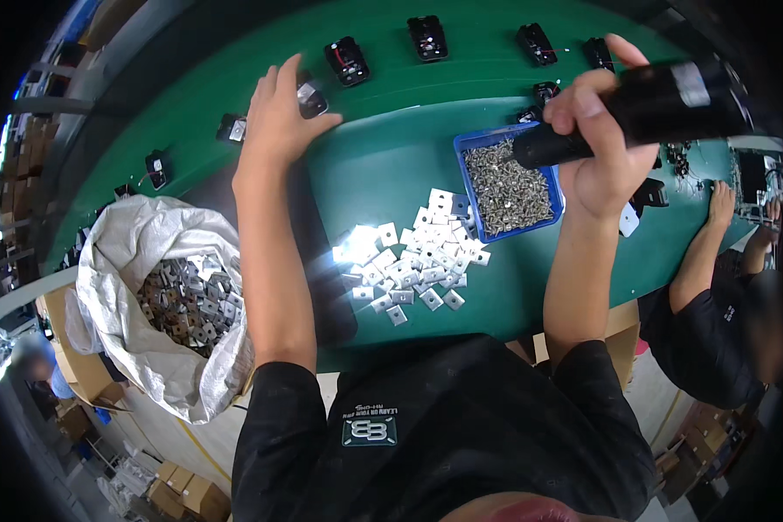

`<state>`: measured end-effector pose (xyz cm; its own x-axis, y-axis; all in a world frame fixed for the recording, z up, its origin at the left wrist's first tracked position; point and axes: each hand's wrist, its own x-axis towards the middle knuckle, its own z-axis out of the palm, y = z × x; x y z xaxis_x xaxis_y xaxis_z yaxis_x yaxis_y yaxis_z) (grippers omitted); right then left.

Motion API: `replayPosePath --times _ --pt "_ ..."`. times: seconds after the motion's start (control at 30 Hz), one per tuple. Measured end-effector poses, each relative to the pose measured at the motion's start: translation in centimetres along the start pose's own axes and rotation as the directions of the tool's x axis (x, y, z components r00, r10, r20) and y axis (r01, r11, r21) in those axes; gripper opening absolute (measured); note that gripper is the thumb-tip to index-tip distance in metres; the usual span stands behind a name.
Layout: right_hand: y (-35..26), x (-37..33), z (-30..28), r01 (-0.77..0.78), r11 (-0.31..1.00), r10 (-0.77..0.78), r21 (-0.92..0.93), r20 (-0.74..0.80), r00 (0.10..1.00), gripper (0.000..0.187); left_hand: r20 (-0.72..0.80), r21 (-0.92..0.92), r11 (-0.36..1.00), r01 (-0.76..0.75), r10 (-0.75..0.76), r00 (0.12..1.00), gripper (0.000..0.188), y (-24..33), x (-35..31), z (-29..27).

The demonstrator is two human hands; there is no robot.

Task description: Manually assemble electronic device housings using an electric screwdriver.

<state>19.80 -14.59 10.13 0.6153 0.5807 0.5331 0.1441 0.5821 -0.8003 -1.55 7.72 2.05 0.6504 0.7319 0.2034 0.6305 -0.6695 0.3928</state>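
Note:
My left hand (274,117) is spread over the far belt, thumb and fingers apart. Between them sits a small black housing (311,97) with a shiny metal plate in it; whether the fingertips touch it I cannot tell. A thick black cylindrical power screwdriver (648,109) is gripped in my right hand (605,143). Its nose points left, over a blue tray (520,231) filled with small silver screws (506,187). On the green table (383,165), nearer to me, lies a loose pile of flat metal plates (422,252), each with a hole.
More black housings (346,61) stand spaced along the green belt (383,65). A white woven sack (117,287) of metal pieces stands open at the left. On the right, a co-worker's arm (700,248) rests at the table. Cardboard boxes (187,491) are on the floor.

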Motion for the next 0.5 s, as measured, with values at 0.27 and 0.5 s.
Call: replayPosePath --times 0.27,0.5 --pt "0.0 0.1 0.1 -0.141 0.982 0.152 -0.126 0.075 0.986 0.062 -0.196 0.059 0.978 -0.199 0.207 0.959 0.041 0.7 2.5 3.9" --pt "-0.3 0.2 2.0 -0.224 0.975 0.224 0.002 -0.069 0.972 0.064 -0.200 0.006 0.960 -0.279 0.274 0.941 0.027 3.9 -1.8 0.7"
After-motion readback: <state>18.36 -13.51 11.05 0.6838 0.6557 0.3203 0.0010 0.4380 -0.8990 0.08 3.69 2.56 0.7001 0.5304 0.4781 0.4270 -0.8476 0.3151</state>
